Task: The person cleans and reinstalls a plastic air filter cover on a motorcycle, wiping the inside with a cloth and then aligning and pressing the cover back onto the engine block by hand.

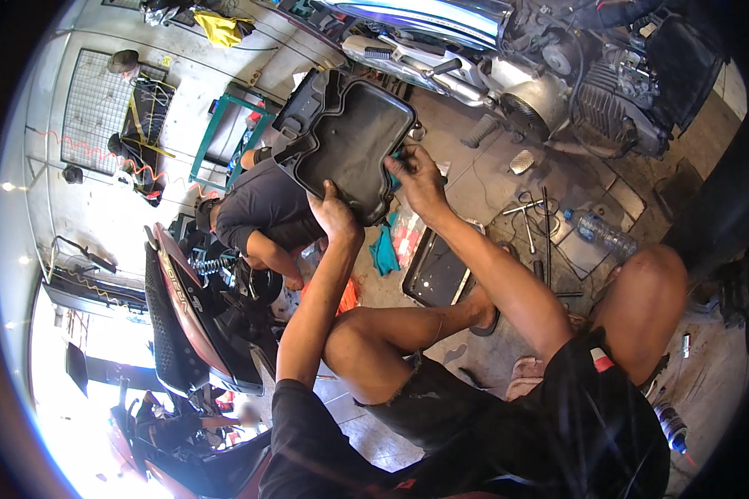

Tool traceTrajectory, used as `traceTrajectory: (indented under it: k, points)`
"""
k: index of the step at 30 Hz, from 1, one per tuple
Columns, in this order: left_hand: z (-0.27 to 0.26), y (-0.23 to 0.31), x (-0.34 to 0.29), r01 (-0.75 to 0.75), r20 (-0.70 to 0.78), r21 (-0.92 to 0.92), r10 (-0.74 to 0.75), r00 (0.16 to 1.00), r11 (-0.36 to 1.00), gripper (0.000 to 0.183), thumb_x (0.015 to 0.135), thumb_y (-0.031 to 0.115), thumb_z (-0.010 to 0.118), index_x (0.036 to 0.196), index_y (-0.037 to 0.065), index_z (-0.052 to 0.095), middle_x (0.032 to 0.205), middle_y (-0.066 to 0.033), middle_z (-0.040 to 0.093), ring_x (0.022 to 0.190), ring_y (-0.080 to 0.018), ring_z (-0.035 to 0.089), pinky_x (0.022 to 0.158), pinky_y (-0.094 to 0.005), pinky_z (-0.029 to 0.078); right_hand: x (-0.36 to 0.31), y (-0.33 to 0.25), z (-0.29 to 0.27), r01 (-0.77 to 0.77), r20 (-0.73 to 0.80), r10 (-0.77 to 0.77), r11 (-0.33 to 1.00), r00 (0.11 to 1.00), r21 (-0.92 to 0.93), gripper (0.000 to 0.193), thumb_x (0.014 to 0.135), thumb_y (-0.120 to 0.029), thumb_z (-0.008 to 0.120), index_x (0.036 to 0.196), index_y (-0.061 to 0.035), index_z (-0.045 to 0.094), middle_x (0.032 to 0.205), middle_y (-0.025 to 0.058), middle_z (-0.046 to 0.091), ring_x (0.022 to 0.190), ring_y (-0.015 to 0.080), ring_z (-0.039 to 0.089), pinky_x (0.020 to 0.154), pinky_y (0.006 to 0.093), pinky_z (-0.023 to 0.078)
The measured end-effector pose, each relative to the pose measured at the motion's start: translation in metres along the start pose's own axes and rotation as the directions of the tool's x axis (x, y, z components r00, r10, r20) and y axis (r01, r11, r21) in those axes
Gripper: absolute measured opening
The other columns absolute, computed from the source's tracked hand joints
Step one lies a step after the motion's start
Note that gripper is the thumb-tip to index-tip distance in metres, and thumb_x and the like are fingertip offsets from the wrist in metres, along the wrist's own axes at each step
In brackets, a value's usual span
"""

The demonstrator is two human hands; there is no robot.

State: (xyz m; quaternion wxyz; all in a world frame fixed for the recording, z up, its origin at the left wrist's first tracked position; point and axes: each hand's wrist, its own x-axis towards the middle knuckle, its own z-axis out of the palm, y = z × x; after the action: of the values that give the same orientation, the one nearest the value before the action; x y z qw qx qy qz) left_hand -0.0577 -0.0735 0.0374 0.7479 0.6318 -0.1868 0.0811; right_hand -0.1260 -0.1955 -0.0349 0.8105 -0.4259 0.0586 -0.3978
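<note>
A black plastic housing [354, 137], an open shallow box with a curved rim, is held up in front of me, its hollow facing me. My left hand [336, 214] grips its lower left edge, thumb over the rim. My right hand [420, 181] is closed at the right edge, its fingers pinching a bit of teal cloth [395, 160] against the rim. Most of that cloth is hidden by the fingers and the housing. Below, a teal rag [384, 251] lies on the floor beside a shallow black tray [441, 268].
A partly dismantled motorcycle [524, 91] stands at the far side. On the floor to the right are a T-handle wrench [524, 218], a plastic bottle [605, 234] and a spray can [671, 422]. Another person [266, 204] crouches at the left near a red scooter [193, 320].
</note>
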Motion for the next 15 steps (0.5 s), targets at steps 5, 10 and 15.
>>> traceTrajectory:
  k: [5,10,15]
  points:
    - [-0.008,0.002,-0.001,-0.044,-0.045,0.015,0.044,0.998,0.999,0.026,0.100,0.005,0.049,0.125,0.004,0.053,0.098,-0.0067,0.063,0.079,-0.0206,0.062,0.071,-0.0366,0.052,-0.014,-0.014,0.002,-0.044,0.128,0.072,0.976,0.989,-0.213,0.043,0.095,-0.038,0.066,0.112,0.0019,0.060,0.096,0.0178,0.068,0.091,0.0229,0.066,0.081,0.0356,0.050]
    - [0.001,0.019,-0.001,-0.079,-0.048,-0.005,0.079,0.996,0.997,0.029,0.100,0.008,0.049,0.129,0.004,0.052,0.106,-0.0099,0.065,0.087,-0.0240,0.064,0.077,-0.0386,0.054,-0.032,-0.017,0.002,0.062,0.227,0.014,0.944,0.974,-0.324,0.048,0.098,-0.042,0.060,0.117,0.0015,0.057,0.102,0.0205,0.067,0.097,0.0297,0.065,0.085,0.0386,0.049]
    - [-0.007,0.023,0.004,-0.030,-0.080,0.075,0.036,0.996,0.997,0.031,0.101,0.010,0.051,0.131,0.002,0.050,0.116,-0.0129,0.064,0.095,-0.0261,0.065,0.082,-0.0382,0.054,-0.042,-0.013,0.011,0.032,0.214,0.043,0.942,0.976,-0.334,0.049,0.099,-0.045,0.057,0.119,0.0004,0.054,0.106,0.0220,0.065,0.101,0.0324,0.064,0.087,0.0405,0.048]
